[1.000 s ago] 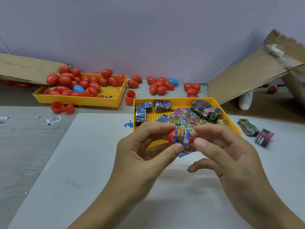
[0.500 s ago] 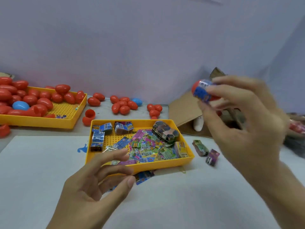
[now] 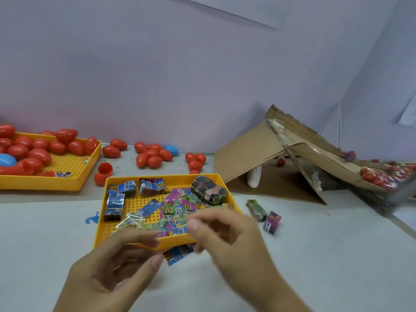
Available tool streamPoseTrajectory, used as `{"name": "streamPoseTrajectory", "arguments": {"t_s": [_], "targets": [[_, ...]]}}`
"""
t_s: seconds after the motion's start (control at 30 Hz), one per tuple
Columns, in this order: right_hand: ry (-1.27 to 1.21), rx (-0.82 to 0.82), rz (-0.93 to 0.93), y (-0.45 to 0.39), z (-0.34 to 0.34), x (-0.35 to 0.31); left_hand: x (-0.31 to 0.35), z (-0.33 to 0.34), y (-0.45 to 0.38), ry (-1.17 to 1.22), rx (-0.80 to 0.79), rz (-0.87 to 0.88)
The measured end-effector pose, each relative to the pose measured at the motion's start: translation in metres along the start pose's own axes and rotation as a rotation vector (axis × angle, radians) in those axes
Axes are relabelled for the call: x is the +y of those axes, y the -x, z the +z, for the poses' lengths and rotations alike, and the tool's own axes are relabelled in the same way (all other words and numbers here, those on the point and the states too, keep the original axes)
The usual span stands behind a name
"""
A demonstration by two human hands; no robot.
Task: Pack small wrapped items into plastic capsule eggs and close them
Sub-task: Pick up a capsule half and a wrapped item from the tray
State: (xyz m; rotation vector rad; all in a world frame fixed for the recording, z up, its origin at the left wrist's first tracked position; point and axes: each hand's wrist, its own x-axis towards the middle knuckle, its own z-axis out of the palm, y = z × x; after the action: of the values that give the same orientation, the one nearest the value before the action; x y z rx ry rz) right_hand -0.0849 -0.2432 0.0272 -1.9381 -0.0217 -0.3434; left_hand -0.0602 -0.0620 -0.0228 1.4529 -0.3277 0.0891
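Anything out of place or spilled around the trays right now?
Yes. Two wrapped items lie on the mat right of the near tray, another packet pokes out under its front edge, and red eggs plus open halves sit loose outside the far tray.

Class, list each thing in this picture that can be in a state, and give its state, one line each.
left hand: empty, fingers loosely curled
right hand: blurred, seems empty
near tray: holds wrapped items
far tray: holds closed eggs
red egg halves: open, apart
cardboard ramp: propped, tilted
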Motion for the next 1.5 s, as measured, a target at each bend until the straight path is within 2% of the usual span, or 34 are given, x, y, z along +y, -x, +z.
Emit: {"name": "streamPoseTrajectory", "arguments": {"t_s": [0.07,0.1,0.33,0.4,0.47,0.57,0.63,0.7,0.87,0.93,1.0,1.07,1.1,1.17,1.2,1.3,1.37,1.43,1.5], "targets": [[-0.280,-0.072,0.138,0.012,0.029,0.010,-0.001,-0.003,-0.003,-0.047,-0.022,0.027],[-0.331,-0.069,0.157,0.015,0.037,0.015,-0.002,-0.005,-0.003,-0.075,-0.023,0.042],[-0.383,-0.003,0.184,0.009,0.043,0.027,0.009,-0.019,-0.006,-0.281,-0.040,0.177],[-0.381,-0.006,0.172,0.007,0.045,0.030,0.013,-0.030,-0.016,-0.307,0.077,0.237],[-0.375,-0.016,0.161,0.006,0.045,0.032,0.016,-0.048,-0.039,-0.267,0.315,0.249],[-0.396,-0.024,0.161,0.005,0.046,0.033,0.018,-0.084,-0.093,-0.303,0.666,0.174],[-0.415,-0.031,0.170,0.004,0.047,0.033,0.018,-0.110,-0.131,-0.454,0.748,0.089],[-0.419,-0.039,0.182,0.003,0.046,0.032,0.016,-0.132,-0.165,-0.661,0.705,-0.013],[-0.433,-0.077,0.225,0.002,0.044,0.030,-0.002,-0.147,-0.214,-1.416,0.257,-0.324],[-0.432,-0.088,0.236,0.002,0.043,0.031,-0.011,-0.143,-0.219,-1.580,0.268,-0.324],[-0.441,-0.085,0.238,0.001,0.043,0.033,-0.018,-0.138,-0.219,-1.658,0.370,-0.201],[-0.452,-0.087,0.233,0.001,0.044,0.033,-0.015,-0.129,-0.215,-1.595,0.430,-0.009],[-0.457,-0.087,0.221,0.001,0.044,0.034,-0.010,-0.123,-0.211,-1.489,0.421,0.099],[-0.462,-0.083,0.199,0.002,0.044,0.034,0.004,-0.103,-0.198,-1.155,0.331,0.234],[-0.459,-0.084,0.192,0.002,0.044,0.035,0.014,-0.091,-0.188,-0.963,0.281,0.246],[-0.470,-0.091,0.187,0.003,0.044,0.036,0.038,-0.049,-0.137,-0.341,0.140,0.138],[-0.484,-0.087,0.190,0.003,0.043,0.036,0.040,-0.028,-0.098,-0.028,0.045,0.039],[-0.495,-0.072,0.203,0.004,0.042,0.034,0.035,-0.011,-0.057,0.141,-0.013,-0.032],[-0.510,-0.054,0.229,0.005,0.042,0.032,0.023,0.004,-0.023,0.221,0.023,-0.118]]}}
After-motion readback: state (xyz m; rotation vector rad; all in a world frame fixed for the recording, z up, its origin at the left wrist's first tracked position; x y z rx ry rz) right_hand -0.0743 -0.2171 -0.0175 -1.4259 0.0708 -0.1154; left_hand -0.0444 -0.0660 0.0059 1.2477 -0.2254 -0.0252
